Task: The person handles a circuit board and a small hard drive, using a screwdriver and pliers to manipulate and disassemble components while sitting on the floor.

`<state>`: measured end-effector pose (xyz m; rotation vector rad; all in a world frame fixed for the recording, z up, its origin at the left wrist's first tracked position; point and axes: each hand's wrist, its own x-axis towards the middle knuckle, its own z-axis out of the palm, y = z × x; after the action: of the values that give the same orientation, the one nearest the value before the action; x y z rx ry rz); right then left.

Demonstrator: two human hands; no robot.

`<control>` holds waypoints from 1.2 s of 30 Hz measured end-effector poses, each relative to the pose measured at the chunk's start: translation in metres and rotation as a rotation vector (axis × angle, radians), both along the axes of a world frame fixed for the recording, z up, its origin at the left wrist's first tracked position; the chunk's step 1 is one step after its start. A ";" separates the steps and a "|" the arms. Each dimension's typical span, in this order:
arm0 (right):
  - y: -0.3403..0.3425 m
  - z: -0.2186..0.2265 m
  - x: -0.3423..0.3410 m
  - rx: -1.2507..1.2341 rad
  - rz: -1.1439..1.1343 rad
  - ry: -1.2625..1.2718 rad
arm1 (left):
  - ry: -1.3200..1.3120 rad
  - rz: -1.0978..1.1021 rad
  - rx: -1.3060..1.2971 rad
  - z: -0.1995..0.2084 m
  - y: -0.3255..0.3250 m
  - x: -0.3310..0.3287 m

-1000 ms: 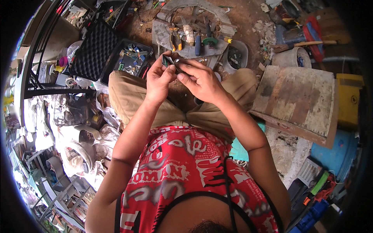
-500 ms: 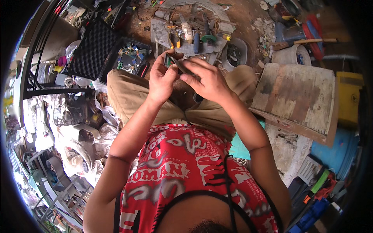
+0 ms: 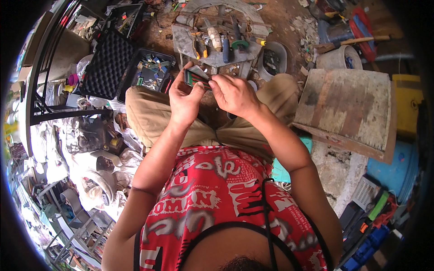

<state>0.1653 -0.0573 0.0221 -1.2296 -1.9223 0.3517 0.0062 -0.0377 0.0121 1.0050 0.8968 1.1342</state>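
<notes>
Over my crossed legs, my left hand [image 3: 185,100] is closed round the left side of a small flat device [image 3: 191,81], dark with green and red inside. A thin grey cover or plate [image 3: 199,71] stands tilted up from it. My right hand [image 3: 237,94] pinches at the device's right edge, thumb and fingers together; whether it grips the cover or the body I cannot make out. Beyond my hands, pliers with orange handles [image 3: 195,47], a blue-handled tool [image 3: 226,52] and a tool with a green collar [image 3: 239,44] lie on a grey worn board [image 3: 183,43].
At the left lies an open black case [image 3: 106,67] with foam in its lid and small circuit parts in its base. A grey tub [image 3: 281,56] stands right of the board. Further right are a worn wooden board [image 3: 343,108], a white bucket [image 3: 337,61] and a blue drum [image 3: 395,169].
The grey cover has tilted up from the device, showing its green and red inside. My right hand has moved slightly right and down, its fingers more curled.
</notes>
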 end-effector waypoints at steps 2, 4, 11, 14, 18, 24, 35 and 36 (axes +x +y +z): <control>0.000 0.000 -0.001 -0.078 -0.021 -0.019 | -0.015 -0.001 -0.016 -0.004 0.001 -0.001; 0.002 -0.004 -0.005 -0.090 -0.037 0.002 | 0.031 -0.001 -0.002 -0.006 0.004 -0.004; 0.002 0.006 -0.019 0.163 -0.075 0.064 | -0.398 -0.101 0.105 0.000 0.007 -0.010; 0.002 0.002 -0.019 0.153 -0.093 0.088 | -0.238 -0.075 0.099 -0.001 0.004 -0.002; 0.000 0.008 -0.012 0.110 -0.017 0.032 | -0.190 -0.187 -0.012 -0.006 0.003 -0.012; 0.001 0.022 -0.008 0.071 -0.012 -0.171 | -0.124 -0.163 0.097 -0.012 0.007 -0.008; 0.021 -0.015 -0.003 -0.054 0.018 -0.042 | 0.136 0.059 0.058 -0.008 0.011 0.016; 0.022 -0.018 -0.004 -0.060 0.021 -0.017 | 0.144 0.069 0.041 -0.014 0.012 0.017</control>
<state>0.1615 -0.0354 0.0041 -1.2557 -1.9531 0.4137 0.0229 -0.0252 -0.0021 1.1069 1.0336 1.1533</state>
